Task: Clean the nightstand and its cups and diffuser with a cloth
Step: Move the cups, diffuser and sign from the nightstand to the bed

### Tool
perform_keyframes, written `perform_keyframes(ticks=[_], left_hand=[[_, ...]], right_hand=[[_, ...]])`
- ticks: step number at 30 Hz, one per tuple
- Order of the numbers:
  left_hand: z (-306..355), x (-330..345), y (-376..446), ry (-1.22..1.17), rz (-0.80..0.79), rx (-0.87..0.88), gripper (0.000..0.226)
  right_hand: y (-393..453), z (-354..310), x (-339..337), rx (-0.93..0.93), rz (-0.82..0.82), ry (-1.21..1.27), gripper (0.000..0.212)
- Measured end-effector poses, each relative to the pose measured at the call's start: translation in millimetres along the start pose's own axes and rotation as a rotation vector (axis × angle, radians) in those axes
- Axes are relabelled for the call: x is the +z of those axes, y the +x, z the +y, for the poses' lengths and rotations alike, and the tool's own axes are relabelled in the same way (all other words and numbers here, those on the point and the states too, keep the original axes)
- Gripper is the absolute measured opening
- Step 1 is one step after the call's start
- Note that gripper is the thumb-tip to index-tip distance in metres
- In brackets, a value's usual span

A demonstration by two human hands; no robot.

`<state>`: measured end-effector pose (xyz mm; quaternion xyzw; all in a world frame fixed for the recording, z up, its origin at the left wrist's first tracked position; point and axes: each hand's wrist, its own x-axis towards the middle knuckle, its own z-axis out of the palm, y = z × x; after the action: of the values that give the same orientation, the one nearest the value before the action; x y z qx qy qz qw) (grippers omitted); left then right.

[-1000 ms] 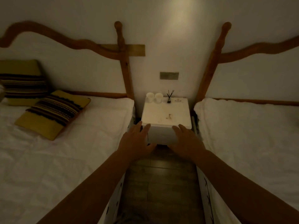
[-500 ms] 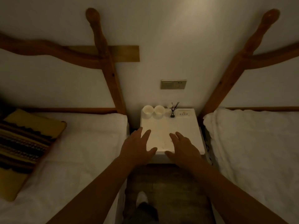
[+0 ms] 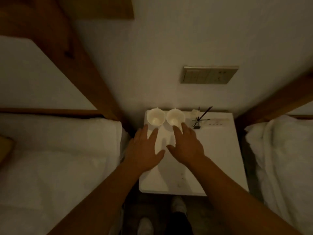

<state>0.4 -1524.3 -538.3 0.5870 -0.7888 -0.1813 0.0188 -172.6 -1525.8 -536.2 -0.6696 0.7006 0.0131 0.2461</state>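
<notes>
Both hands reach over the white nightstand tabletop [image 3: 220, 158], fingers spread apart and holding nothing. The left hand [image 3: 144, 150] hangs near the left edge below the left cup [image 3: 156, 116]; the right hand [image 3: 187, 144] nears the right cup [image 3: 175, 117]. The diffuser [image 3: 197, 122] stands beside, by the wall. Beds flank both sides closely.

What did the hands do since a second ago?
Both hands slid forward from the nightstand's front edge toward the two cups: the left hand near the left cup, the right hand near the right cup. Neither holds anything. Cups and reed diffuser stayed put.
</notes>
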Motion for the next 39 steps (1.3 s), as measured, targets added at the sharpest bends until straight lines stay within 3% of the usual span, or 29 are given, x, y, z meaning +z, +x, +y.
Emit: perform_keyframes(ticks=[10, 14, 18, 25, 32, 39], left_hand=[[-32.2, 68.4, 134.9, 0.170, -0.021, -0.033, 0.103], [-33.4, 75.6, 159.4, 0.084, -0.085, -0.084, 0.100], [-31.9, 79.7, 166.2, 0.139, -0.044, -0.052, 0.079], [-22.1, 80.7, 151.6, 0.233, 0.159, -0.050, 0.068], [-12.7, 85.4, 132.7, 0.138, -0.016, -0.219, 0.087], [-17.5, 88.3, 104.5, 0.074, -0.075, -0.332, 0.081]], right_hand=[[126.4, 25.5, 49.5, -0.001, -0.021, -0.102, 0.090], [147.0, 30.7, 46.0, -0.009, 0.010, -0.036, 0.087], [153.2, 31.2, 43.8, -0.046, 0.007, -0.086, 0.084], [154.7, 30.9, 48.6, -0.051, 0.005, -0.094, 0.083], [148.2, 30.1, 54.7, -0.088, -0.004, -0.090, 0.080], [136.8, 15.5, 65.9, -0.200, -0.038, -0.216, 0.079]])
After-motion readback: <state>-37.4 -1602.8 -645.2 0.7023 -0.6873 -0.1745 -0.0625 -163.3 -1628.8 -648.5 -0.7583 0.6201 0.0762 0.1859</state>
